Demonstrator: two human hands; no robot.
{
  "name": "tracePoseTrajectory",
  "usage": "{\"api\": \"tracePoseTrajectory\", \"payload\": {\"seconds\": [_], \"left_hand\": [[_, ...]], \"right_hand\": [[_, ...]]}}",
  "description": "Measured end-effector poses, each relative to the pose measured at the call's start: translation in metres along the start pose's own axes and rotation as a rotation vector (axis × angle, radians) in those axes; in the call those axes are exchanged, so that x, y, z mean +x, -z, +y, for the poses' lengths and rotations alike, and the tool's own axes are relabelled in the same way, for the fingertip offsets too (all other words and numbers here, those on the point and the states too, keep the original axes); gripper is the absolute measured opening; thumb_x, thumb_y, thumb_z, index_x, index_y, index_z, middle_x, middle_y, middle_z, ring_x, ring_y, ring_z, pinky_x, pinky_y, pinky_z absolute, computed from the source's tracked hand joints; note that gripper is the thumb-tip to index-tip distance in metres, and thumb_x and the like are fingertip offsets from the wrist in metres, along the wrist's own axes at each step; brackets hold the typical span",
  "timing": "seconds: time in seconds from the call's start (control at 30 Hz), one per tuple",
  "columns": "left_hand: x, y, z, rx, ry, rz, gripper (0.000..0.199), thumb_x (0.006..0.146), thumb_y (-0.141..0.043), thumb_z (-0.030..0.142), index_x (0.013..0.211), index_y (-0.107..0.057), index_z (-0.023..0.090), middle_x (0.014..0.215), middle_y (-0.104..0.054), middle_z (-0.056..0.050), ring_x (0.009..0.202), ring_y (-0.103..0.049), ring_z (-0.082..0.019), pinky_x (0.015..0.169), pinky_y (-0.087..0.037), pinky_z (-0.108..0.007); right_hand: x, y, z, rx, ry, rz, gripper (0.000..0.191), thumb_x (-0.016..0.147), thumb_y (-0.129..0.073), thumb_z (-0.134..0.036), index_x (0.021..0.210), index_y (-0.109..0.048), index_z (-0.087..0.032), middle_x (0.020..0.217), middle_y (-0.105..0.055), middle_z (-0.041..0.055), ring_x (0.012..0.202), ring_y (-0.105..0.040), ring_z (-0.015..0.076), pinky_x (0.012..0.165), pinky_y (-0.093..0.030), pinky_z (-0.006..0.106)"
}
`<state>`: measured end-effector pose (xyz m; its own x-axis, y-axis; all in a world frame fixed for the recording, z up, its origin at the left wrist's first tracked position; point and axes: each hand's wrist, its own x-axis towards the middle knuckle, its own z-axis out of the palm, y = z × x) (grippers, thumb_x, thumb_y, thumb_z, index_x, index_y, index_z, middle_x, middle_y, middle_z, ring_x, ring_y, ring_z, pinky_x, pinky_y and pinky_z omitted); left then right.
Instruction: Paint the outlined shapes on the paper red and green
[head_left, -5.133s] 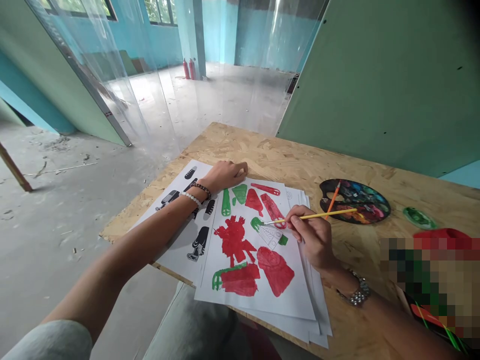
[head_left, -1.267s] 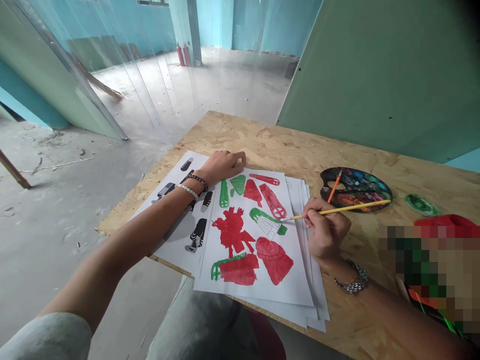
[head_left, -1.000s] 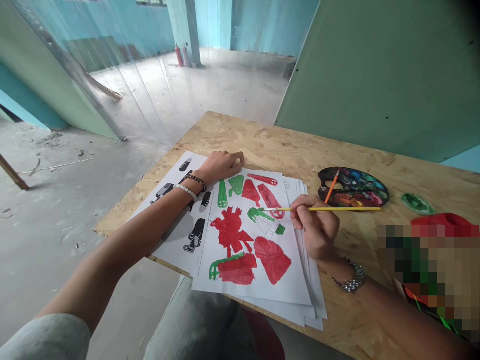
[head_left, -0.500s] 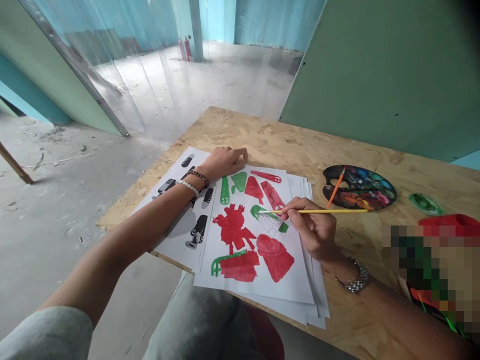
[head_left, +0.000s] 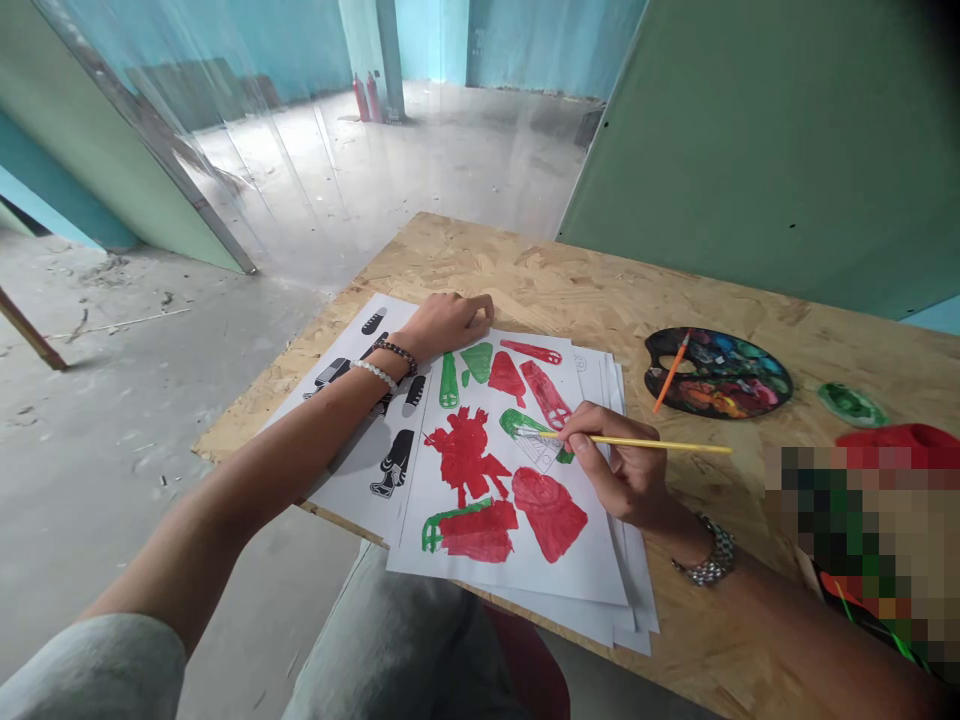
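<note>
Tabletop [head_left: 525, 270]: bare chipboard. On it, right side: oval palette [head_left: 724, 345], mixed paints; orange brush [head_left: 670, 372] lying across it. Just beyond, small green object [head_left: 851, 405]; near that, red object [head_left: 904, 435], its lower part pixelated, cannot tell what. Beyond the tabletop: green panel [head_left: 772, 150] on the right, another at left [head_left: 112, 170]. Clear plastic sheeting [head_left: 300, 170] hangs between them. Far off, two red fire extinguishers [head_left: 366, 100] by a pillar [head_left: 375, 50], teal walls [head_left: 540, 45]. Concrete floor [head_left: 112, 400], dusty, scattered debris; wooden stick [head_left: 30, 328] at far left.
</note>
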<state>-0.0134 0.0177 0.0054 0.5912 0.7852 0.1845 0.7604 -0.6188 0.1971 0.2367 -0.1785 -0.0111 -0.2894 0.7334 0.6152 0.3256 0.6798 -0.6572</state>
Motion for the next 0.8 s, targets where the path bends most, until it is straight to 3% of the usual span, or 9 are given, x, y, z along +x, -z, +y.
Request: {"api": "tracePoseTrajectory", "payload": {"seconds": [0.4,0.8], "left_hand": [[0.0018,-0.0057,-0.0064,0.007,-0.015,0.017,0.037,0.102,-0.051,0.033,0.126,-0.076,0.022,0.077,-0.074,-0.004,0.068,-0.06,-0.02,0.066,-0.035,-0.033],[0.0013,-0.0035,-0.0041,0.007,-0.019,0.007,0.033,0.102,-0.052,0.032,0.124,-0.075,0.022,0.08,-0.075,-0.003,0.068,-0.058,-0.018,0.066,-0.03,-0.033]], "right_hand": [[-0.0042,-0.0004,0.0036,0.016,-0.079,0.056,0.014,0.104,-0.061,-0.019,0.099,-0.072,-0.024,0.077,-0.068,0.0004,0.061,-0.059,0.0144,0.055,-0.045,0.031],[-0.0015,-0.0008,0.0014,0.0,-0.034,0.139,0.022,0.107,-0.056,-0.026,0.087,-0.065,-0.023,0.067,-0.059,-0.0011,0.055,-0.053,0.0134,0.052,-0.04,0.03]]}}
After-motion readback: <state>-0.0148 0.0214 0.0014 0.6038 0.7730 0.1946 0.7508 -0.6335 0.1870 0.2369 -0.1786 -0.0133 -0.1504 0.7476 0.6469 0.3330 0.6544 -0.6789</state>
